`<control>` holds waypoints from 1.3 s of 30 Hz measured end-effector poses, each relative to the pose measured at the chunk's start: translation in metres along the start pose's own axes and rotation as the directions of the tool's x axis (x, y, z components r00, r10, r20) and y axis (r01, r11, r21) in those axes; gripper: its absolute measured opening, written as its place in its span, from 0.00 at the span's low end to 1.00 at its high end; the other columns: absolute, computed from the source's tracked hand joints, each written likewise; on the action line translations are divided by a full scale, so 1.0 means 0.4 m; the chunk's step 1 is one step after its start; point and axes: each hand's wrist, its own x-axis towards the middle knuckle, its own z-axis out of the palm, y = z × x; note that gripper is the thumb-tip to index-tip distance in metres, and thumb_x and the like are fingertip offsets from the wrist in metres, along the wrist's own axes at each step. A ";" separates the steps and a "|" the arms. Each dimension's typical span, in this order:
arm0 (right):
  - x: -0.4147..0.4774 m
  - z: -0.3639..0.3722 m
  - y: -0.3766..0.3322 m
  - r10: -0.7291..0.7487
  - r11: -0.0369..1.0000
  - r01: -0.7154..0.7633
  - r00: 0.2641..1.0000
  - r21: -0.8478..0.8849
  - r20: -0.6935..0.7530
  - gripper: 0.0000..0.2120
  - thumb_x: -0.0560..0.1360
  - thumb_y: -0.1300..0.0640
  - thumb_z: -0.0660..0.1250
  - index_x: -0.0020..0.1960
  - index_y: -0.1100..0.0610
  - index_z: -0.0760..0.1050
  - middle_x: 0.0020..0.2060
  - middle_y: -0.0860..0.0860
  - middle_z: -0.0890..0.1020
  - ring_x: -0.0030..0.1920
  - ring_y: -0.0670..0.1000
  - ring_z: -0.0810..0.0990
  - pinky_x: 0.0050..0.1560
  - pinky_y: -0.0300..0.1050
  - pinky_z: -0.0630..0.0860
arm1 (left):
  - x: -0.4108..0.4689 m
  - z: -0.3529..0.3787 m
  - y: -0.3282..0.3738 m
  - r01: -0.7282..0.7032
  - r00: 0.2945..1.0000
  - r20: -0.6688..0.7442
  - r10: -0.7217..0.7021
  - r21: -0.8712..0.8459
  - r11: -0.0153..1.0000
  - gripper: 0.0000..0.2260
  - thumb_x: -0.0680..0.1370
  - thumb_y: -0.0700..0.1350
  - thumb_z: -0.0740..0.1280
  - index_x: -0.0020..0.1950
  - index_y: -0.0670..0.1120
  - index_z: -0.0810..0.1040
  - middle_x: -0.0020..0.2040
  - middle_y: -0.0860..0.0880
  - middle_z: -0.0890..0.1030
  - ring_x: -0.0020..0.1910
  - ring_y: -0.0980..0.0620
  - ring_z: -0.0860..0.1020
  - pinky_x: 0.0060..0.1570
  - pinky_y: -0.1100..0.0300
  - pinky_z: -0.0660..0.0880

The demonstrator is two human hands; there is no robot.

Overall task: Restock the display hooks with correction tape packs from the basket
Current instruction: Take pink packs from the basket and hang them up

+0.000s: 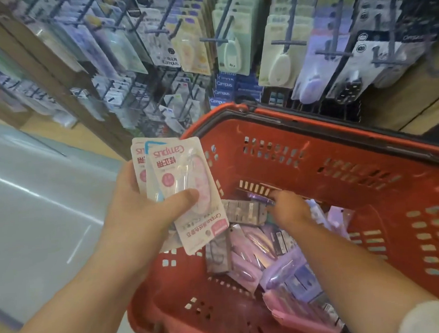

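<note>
The left hand (142, 211), centre left of the frame, is gripping a fan of pink correction tape packs (186, 183), thumb pressing on the front one. The right hand (289, 208) is reaching down into the red basket (339, 134) at centre right, its fingertips among loose packs (256, 253); whether it is grasping one cannot be told. Across the top, display hooks (231, 25) are carrying stock.

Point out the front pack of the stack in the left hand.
The pink Campus pack under the thumb of the left hand; the blue-edged pack and another pink-printed pack only peek out behind its left edge.
</note>
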 end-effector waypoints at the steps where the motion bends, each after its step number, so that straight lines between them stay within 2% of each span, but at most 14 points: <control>1: 0.003 0.002 -0.001 0.002 0.999 -0.003 1.000 -0.036 -0.024 0.09 0.77 0.57 0.66 0.54 0.53 0.82 0.48 0.55 0.86 0.49 0.60 0.85 0.47 0.49 0.80 | 0.000 0.001 0.002 0.002 1.000 0.001 -0.002 0.005 1.000 0.25 0.71 0.31 0.78 0.61 0.53 0.77 0.52 0.52 0.88 0.49 0.48 0.88 0.48 0.39 0.85; 4: -0.005 -0.006 -0.007 -0.019 1.000 0.019 0.996 -0.002 -0.091 0.09 0.79 0.56 0.64 0.51 0.55 0.83 0.46 0.56 0.85 0.47 0.61 0.84 0.41 0.46 0.73 | 0.003 -0.002 0.005 0.009 1.000 0.005 -0.009 0.013 1.000 0.26 0.70 0.32 0.80 0.61 0.52 0.77 0.53 0.51 0.88 0.50 0.46 0.88 0.50 0.37 0.84; 7: -0.042 -0.044 -0.006 -0.103 0.988 0.127 0.967 0.091 -0.234 0.10 0.80 0.55 0.66 0.41 0.57 0.79 0.40 0.57 0.83 0.44 0.62 0.80 0.38 0.47 0.64 | 0.004 -0.001 0.006 0.015 1.000 0.007 -0.015 0.010 1.000 0.29 0.66 0.35 0.82 0.63 0.50 0.77 0.54 0.49 0.88 0.52 0.44 0.88 0.51 0.35 0.84; 9: -0.072 -0.079 -0.002 -0.154 0.956 0.220 0.940 0.196 -0.305 0.12 0.79 0.55 0.69 0.37 0.52 0.73 0.33 0.52 0.77 0.40 0.61 0.77 0.36 0.49 0.63 | 0.005 0.004 0.005 0.022 1.000 0.004 -0.022 -0.002 1.000 0.30 0.66 0.35 0.82 0.64 0.50 0.77 0.55 0.49 0.87 0.52 0.43 0.87 0.52 0.34 0.83; 11: -0.102 -0.126 -0.004 -0.145 0.903 0.261 0.933 0.341 -0.331 0.13 0.80 0.54 0.69 0.38 0.52 0.71 0.30 0.48 0.73 0.36 0.56 0.73 0.35 0.49 0.63 | 0.005 0.010 0.001 0.009 1.000 -0.002 -0.009 0.000 1.000 0.30 0.66 0.36 0.82 0.64 0.50 0.77 0.54 0.50 0.87 0.53 0.45 0.87 0.53 0.35 0.83; 14: -0.160 -0.227 -0.023 -0.111 0.766 0.291 0.938 0.573 -0.328 0.09 0.82 0.56 0.66 0.43 0.57 0.75 0.35 0.48 0.77 0.36 0.49 0.74 0.36 0.45 0.69 | 0.000 0.021 -0.003 -0.021 1.000 0.004 0.021 0.015 1.000 0.26 0.70 0.33 0.80 0.63 0.53 0.78 0.54 0.52 0.87 0.52 0.50 0.87 0.55 0.37 0.83; 17: -0.245 -0.340 -0.047 -0.115 0.543 0.260 0.965 0.799 -0.236 0.06 0.84 0.58 0.64 0.50 0.56 0.77 0.43 0.52 0.80 0.38 0.49 0.80 0.31 0.45 0.80 | -0.011 0.037 0.001 -0.032 0.999 0.021 0.031 0.019 0.999 0.28 0.68 0.37 0.82 0.62 0.54 0.78 0.55 0.53 0.87 0.53 0.51 0.87 0.56 0.38 0.83; 20: -0.326 -0.427 -0.066 -0.159 0.372 0.280 0.959 0.885 -0.236 0.06 0.84 0.60 0.63 0.50 0.56 0.78 0.43 0.56 0.80 0.36 0.51 0.81 0.27 0.45 0.80 | -0.029 0.065 0.011 -0.057 0.998 0.023 0.057 0.021 0.998 0.30 0.64 0.40 0.83 0.63 0.53 0.77 0.55 0.52 0.87 0.54 0.50 0.86 0.56 0.40 0.83; 23: -0.386 -0.482 -0.083 -0.153 0.216 0.290 0.953 0.932 -0.261 0.08 0.84 0.60 0.63 0.50 0.57 0.80 0.44 0.56 0.83 0.40 0.53 0.83 0.30 0.45 0.81 | -0.048 0.098 0.018 -0.097 0.995 0.029 0.097 0.001 0.995 0.26 0.67 0.36 0.82 0.57 0.55 0.76 0.52 0.53 0.86 0.52 0.51 0.86 0.53 0.48 0.83; 27: -0.439 -0.520 -0.084 -0.117 0.079 0.283 0.955 0.956 -0.273 0.05 0.84 0.59 0.63 0.57 0.56 0.77 0.47 0.52 0.85 0.43 0.52 0.85 0.31 0.45 0.82 | -0.072 0.128 0.040 -0.110 0.993 0.035 0.113 -0.066 0.992 0.27 0.67 0.37 0.82 0.61 0.53 0.76 0.54 0.52 0.86 0.53 0.51 0.86 0.54 0.43 0.84; 29: -0.458 -0.528 -0.075 -0.147 0.050 0.294 0.947 0.954 -0.284 0.07 0.82 0.59 0.66 0.60 0.54 0.75 0.50 0.52 0.85 0.46 0.51 0.86 0.32 0.45 0.83 | -0.083 0.136 0.051 -0.127 0.991 0.026 0.130 -0.083 0.988 0.28 0.68 0.36 0.81 0.63 0.51 0.76 0.55 0.51 0.86 0.52 0.52 0.86 0.54 0.41 0.84; 33: -0.489 -0.534 -0.062 -0.240 0.091 0.334 0.922 0.938 -0.305 0.18 0.75 0.67 0.73 0.59 0.50 0.77 0.51 0.50 0.86 0.49 0.51 0.86 0.36 0.45 0.84 | -0.099 0.142 0.063 -0.155 0.987 0.029 0.158 -0.077 0.985 0.26 0.70 0.34 0.81 0.63 0.49 0.76 0.55 0.50 0.86 0.53 0.51 0.86 0.53 0.44 0.84; 36: -0.501 -0.542 -0.063 -0.241 0.092 0.362 0.912 0.928 -0.332 0.22 0.76 0.72 0.68 0.61 0.49 0.77 0.52 0.52 0.85 0.49 0.52 0.85 0.33 0.45 0.82 | -0.102 0.133 0.073 -0.154 0.986 0.050 0.158 -0.083 0.985 0.24 0.72 0.32 0.78 0.63 0.49 0.76 0.54 0.50 0.86 0.52 0.50 0.86 0.47 0.49 0.84; 39: -0.513 -0.560 -0.086 -0.223 0.131 0.399 0.904 0.908 -0.365 0.21 0.78 0.69 0.65 0.62 0.46 0.76 0.54 0.54 0.83 0.45 0.54 0.81 0.28 0.45 0.77 | -0.093 0.109 0.086 -0.147 0.985 0.080 0.155 -0.101 0.984 0.23 0.73 0.33 0.77 0.64 0.49 0.77 0.54 0.49 0.87 0.51 0.49 0.87 0.43 0.49 0.84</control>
